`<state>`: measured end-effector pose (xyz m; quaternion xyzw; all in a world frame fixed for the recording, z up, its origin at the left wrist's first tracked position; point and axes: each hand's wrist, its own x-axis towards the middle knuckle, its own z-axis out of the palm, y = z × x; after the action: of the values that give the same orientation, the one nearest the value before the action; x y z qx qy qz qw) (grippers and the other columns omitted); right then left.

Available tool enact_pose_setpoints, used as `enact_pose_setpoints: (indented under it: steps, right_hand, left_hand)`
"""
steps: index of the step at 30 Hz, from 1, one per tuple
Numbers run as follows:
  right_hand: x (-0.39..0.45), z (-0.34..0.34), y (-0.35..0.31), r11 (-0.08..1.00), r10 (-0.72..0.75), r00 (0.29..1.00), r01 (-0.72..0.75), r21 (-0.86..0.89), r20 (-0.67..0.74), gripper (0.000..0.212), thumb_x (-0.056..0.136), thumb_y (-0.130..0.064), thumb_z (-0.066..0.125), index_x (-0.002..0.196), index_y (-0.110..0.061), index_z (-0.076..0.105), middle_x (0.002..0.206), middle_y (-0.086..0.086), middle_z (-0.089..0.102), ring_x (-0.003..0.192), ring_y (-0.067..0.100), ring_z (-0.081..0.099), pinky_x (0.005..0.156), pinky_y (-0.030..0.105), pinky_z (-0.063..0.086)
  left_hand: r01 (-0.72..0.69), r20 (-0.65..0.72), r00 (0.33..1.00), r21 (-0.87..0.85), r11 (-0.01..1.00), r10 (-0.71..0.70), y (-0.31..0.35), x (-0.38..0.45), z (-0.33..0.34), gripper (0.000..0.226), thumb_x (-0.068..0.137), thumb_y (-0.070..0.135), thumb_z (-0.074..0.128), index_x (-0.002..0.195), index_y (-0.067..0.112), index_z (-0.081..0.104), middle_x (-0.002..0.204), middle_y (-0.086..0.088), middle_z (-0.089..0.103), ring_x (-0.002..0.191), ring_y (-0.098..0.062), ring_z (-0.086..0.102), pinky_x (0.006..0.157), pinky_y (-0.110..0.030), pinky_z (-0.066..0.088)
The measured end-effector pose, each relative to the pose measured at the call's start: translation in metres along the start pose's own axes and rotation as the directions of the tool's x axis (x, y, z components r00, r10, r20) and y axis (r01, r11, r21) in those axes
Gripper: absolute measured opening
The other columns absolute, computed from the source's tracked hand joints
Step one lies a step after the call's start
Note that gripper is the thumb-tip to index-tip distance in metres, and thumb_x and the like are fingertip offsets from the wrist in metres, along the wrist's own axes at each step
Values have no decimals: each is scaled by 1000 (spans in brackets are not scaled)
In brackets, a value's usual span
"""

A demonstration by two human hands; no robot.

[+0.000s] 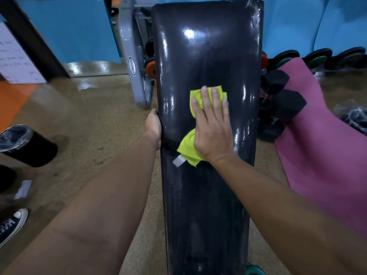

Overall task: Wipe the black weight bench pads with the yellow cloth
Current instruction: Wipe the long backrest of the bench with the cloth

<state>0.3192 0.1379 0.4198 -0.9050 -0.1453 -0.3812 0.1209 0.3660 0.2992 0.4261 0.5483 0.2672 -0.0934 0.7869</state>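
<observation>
The long black bench pad (208, 56) ran away from the person, glossy beyond the hands. Their right hand (212, 132) lay flat and open on it, fingers spread, pressing the yellow cloth (187, 149) beneath the palm; cloth showed past the fingertips and beside the wrist, where a white tag (178, 161) stuck out. The left hand (154, 126) curled around the pad's left edge, level with the cloth.

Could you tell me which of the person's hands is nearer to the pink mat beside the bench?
Right. The right hand presses the yellow cloth mid-pad, toward the pink mat; the left hand grips the bench pad at its far edge.
</observation>
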Motion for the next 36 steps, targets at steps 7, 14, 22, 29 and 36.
enact_pose_setpoints:
  steps: [7, 14, 22, 29, 36]
  right_hand:
    - [1, -1, -3, 994, 108, 994, -109, -19, -18, 63, 96, -2, 50, 157, -8, 39, 167, 22, 25, 156, 42, 18, 128, 58, 15]
    - [-8, 10, -42, 978, -207, 973, 204, 35, 99, 59, 93, -10, 52, 152, -8, 47, 165, 21, 30, 155, 41, 23, 129, 55, 14]
    - [8, 14, -62, 999, -45, 998, 44, 27, 48, 51, 97, -14, 49, 148, -13, 54, 165, 14, 34, 155, 38, 25, 129, 53, 15]
    - [-3, 11, -49, 964, -265, 957, 261, 44, 117, 49, 98, -17, 43, 143, -10, 59, 162, 10, 41, 154, 33, 31, 128, 51, 21]
    - [2, 17, -74, 993, -116, 990, 118, -28, 77, 47, 99, -18, 51, 145, -14, 57, 164, 10, 37, 155, 36, 27, 128, 54, 17]
  left_hand:
    - [-10, -40, 999, 19, 1000, 11, -2, 1, -3, 44, 103, 39, 40, 111, 13, 75, 117, -15, 77, 103, -32, 74, 89, -40, 62]
    - [-6, -54, 998, 46, 999, 8, 3, -2, -2, 40, 102, 39, 41, 105, 16, 74, 108, -13, 75, 96, -29, 73, 86, -34, 59]
    - [-51, -17, 999, 28, 998, 52, -1, 17, -9, 33, 101, 34, 47, 104, 15, 74, 110, -7, 78, 110, -25, 74, 102, -36, 57]
    - [-3, 53, 999, 103, 995, -2, -5, 10, -11, 39, 109, 46, 34, 92, 25, 62, 73, 12, 76, 67, -6, 73, 72, -26, 55]
    - [-37, 31, 999, 76, 996, 35, 1, 15, -9, 37, 110, 31, 38, 87, 18, 64, 85, -3, 72, 79, -17, 70, 65, -22, 57]
